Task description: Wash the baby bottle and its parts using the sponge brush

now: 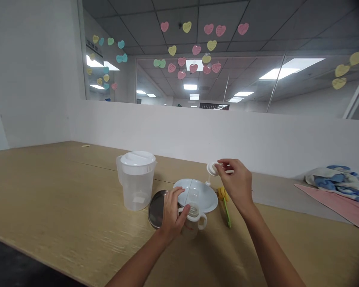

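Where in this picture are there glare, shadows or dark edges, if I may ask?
In the head view, ceiling lights glare white; a soft shadow lies on the table, right of the two-handled cup; the upper right corner darkens.

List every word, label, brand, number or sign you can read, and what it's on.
Nothing can be read with certainty.
Heart-shaped notes on the window: any writing is too small.
Sign seen through the glass: characters too blurred.
Cup: red marks, too unclear to call writing.
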`<state>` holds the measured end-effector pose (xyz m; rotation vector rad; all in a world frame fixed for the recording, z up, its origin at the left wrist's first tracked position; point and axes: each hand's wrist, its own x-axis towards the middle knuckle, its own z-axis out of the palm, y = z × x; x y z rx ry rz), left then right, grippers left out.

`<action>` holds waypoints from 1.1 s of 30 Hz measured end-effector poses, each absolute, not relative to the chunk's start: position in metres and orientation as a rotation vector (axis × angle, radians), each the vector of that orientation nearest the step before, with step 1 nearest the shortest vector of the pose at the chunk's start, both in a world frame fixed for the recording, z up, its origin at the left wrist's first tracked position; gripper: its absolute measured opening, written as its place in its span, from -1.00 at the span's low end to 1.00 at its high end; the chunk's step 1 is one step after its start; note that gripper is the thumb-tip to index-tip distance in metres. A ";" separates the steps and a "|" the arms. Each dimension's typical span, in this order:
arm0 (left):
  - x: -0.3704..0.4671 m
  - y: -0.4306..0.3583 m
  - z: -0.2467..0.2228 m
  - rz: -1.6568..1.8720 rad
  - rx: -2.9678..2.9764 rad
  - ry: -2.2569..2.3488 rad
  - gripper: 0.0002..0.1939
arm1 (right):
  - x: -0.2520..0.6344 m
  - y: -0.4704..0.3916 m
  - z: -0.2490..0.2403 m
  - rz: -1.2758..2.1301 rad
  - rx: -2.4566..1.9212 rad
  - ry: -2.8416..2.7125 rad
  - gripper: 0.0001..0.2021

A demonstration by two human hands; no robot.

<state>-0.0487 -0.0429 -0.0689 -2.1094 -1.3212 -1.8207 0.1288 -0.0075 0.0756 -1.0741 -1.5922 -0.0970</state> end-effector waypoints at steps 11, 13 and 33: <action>-0.049 -0.042 -0.066 -1.706 -2.281 -1.399 -0.68 | 0.116 0.021 0.043 -0.012 -1.379 -2.188 -0.87; -0.048 -0.041 -0.066 -1.650 -2.335 -1.394 -0.68 | 0.111 0.020 0.040 0.068 -1.365 -2.199 -0.86; -0.046 -0.040 -0.065 -1.688 -2.480 -1.405 -0.62 | 0.104 0.008 0.048 1.090 -1.063 -1.852 -0.89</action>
